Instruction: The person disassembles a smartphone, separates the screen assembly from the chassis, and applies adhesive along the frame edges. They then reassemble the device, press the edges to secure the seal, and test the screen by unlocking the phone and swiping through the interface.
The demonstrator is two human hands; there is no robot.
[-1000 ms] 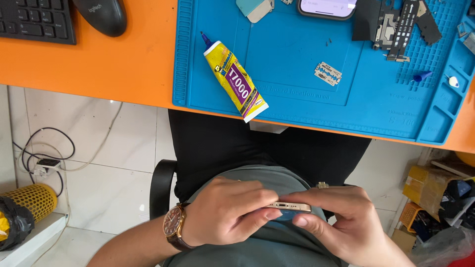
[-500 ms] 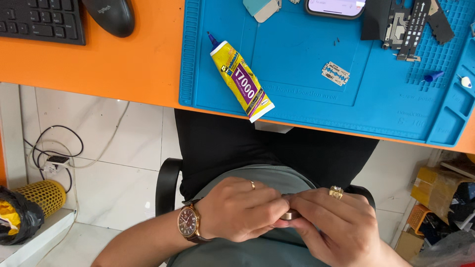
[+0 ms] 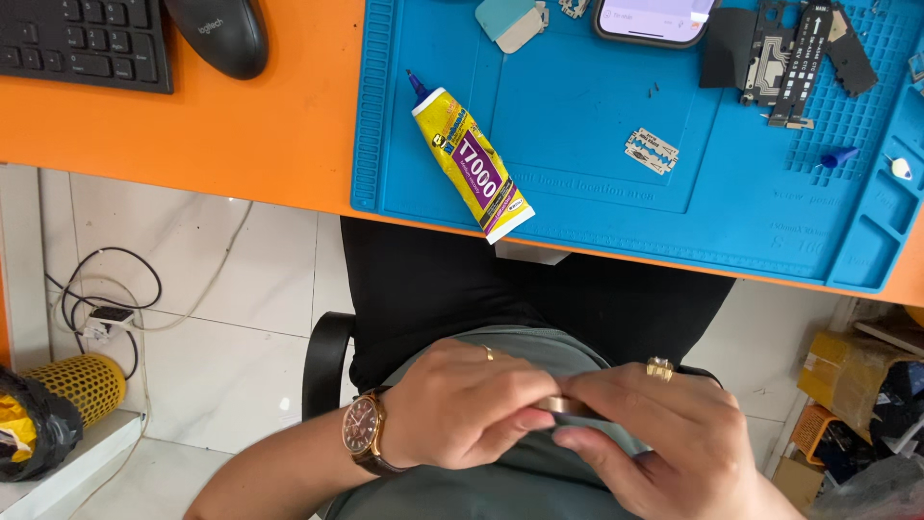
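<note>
The phone frame (image 3: pixel 561 405) — a thin metal-edged piece, mostly hidden — lies level in the lap, below the orange counter (image 3: pixel 241 135), long axis running left to right. The left hand (image 3: pixel 462 404) pinches its left end; the right hand (image 3: pixel 654 443) closes around its right end — both equally near.

Person seen from above: black trousers (image 3: pixel 539 299) toward 12 o'clock, grey-green shirt (image 3: pixel 500 351) at centre. Left hand (image 3: pixel 462 404) bare, with a thin gold ring (image 3: pixel 488 353) and, at 9 o'clock, a brown-strapped wristwatch (image 3: pixel 364 429) with dark dial. Right hand (image 3: pixel 664 443) bare, wearing a chunky gold ring (image 3: pixel 659 368).
</note>
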